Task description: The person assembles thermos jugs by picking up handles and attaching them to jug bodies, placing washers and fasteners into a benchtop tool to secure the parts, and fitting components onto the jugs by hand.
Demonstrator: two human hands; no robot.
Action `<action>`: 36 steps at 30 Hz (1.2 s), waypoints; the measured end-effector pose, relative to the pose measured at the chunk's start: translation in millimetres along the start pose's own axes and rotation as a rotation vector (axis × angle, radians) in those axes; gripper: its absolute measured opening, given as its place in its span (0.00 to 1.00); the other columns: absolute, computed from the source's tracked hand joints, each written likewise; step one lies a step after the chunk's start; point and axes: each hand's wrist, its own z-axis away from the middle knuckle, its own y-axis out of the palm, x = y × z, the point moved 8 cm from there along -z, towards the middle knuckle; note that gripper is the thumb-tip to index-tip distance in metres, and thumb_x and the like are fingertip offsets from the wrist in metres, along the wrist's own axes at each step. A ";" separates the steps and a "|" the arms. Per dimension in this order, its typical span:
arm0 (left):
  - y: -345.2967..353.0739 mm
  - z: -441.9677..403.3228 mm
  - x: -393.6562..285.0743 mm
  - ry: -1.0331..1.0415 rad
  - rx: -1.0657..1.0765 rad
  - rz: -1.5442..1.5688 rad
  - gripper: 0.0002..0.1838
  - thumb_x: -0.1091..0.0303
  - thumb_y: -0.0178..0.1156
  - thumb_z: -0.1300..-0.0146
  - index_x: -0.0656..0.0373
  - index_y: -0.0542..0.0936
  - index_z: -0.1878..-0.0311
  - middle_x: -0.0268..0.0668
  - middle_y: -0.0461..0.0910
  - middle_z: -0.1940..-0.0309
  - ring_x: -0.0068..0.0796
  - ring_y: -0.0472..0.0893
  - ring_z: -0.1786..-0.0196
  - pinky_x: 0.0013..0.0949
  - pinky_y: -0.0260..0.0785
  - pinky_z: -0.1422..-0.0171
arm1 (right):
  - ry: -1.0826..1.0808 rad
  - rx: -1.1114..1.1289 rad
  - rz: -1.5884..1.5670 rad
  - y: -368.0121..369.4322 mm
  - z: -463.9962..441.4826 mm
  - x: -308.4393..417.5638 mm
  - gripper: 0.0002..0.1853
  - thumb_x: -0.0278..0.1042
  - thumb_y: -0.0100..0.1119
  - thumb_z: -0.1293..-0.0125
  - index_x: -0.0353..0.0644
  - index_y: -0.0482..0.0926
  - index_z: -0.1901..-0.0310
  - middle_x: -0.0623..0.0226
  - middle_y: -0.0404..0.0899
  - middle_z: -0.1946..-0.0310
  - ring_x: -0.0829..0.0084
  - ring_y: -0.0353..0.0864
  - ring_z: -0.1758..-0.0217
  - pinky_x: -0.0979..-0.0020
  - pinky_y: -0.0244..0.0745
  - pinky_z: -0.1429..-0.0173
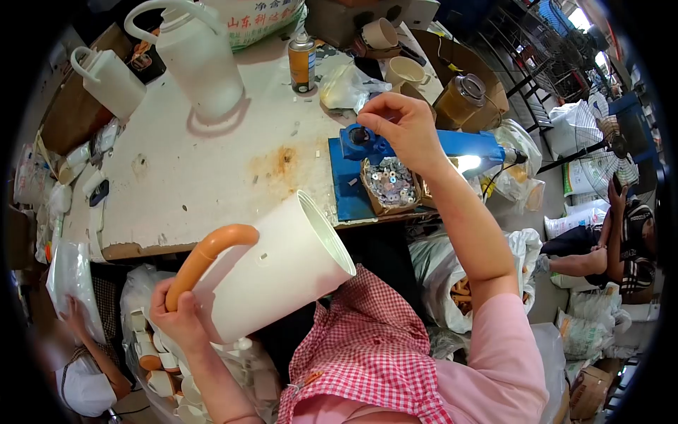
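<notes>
My left hand is closed round the orange handle of a white cylindrical pot, which is tilted with its open rim toward the upper right. My right hand is above the head of a blue machine, thumb and forefinger pinched together at its round dark top; what they hold, if anything, is too small to tell. Below the machine head sits a small box of metal pieces on a blue base plate. A lamp shines beside the machine.
White jugs stand on the worktable at the back left, a spray can at the back. Bags of parts flank my lap. One person is at far left, another at far right near a fan.
</notes>
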 end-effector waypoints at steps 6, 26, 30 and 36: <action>-1.1 -6.9 9.5 -0.022 0.033 0.005 0.26 0.50 0.77 0.42 0.63 0.79 0.58 0.25 0.73 0.76 0.12 0.67 0.76 0.18 0.56 0.72 | 0.046 0.107 0.009 -1.4 -3.4 3.3 0.06 0.27 0.69 0.37 0.34 0.86 0.63 0.70 0.85 0.72 0.84 0.80 0.67 0.77 0.76 0.60; 9.5 -10.9 -3.3 0.049 0.042 -0.054 0.30 0.41 0.75 0.43 0.62 0.79 0.57 0.26 0.73 0.77 0.12 0.66 0.77 0.18 0.51 0.73 | -0.011 0.050 -0.023 6.3 -9.0 -4.7 0.08 0.30 0.75 0.40 0.35 0.86 0.68 0.71 0.83 0.75 0.84 0.76 0.70 0.77 0.73 0.64; 6.6 -9.6 -0.6 0.062 0.026 -0.054 0.29 0.42 0.74 0.41 0.62 0.79 0.57 0.26 0.73 0.77 0.12 0.66 0.77 0.19 0.51 0.74 | 0.016 0.020 -0.111 5.9 -3.7 -12.8 0.07 0.30 0.75 0.40 0.36 0.87 0.67 0.73 0.82 0.74 0.85 0.75 0.70 0.78 0.72 0.64; 8.7 -9.1 -2.0 0.057 0.058 -0.037 0.28 0.44 0.74 0.39 0.63 0.79 0.57 0.26 0.72 0.79 0.12 0.66 0.77 0.19 0.51 0.74 | 0.032 0.018 -0.120 7.4 -2.1 -18.4 0.08 0.31 0.76 0.41 0.36 0.88 0.64 0.73 0.83 0.73 0.85 0.76 0.69 0.79 0.73 0.63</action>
